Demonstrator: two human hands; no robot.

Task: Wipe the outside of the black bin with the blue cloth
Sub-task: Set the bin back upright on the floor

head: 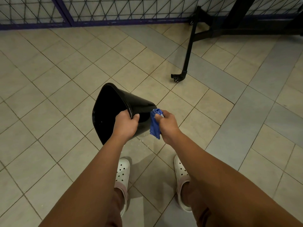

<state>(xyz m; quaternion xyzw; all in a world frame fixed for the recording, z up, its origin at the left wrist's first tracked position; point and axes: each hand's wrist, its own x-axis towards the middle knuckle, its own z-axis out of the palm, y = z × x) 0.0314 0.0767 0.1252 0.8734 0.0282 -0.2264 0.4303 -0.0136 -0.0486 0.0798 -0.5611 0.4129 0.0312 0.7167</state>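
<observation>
One glossy black plastic bin (136, 102), tapered, tipped over with its mouth facing off to the left of the hands. Left hand (125, 124) grips the rim, thumb on the outside wall. Right hand (167, 124) is curled round one crumpled blue cloth (155, 125), held against the bin's outer wall just beside the left hand. Below the arms, two white perforated clogs (122, 171) on beige square floor tiles (65, 79). Past the hands, one black metal frame leg (188, 51).

Beige tiled floor (65, 76), wire-mesh fence (114, 9) behind, black wheeled metal stand (188, 51) right.
</observation>
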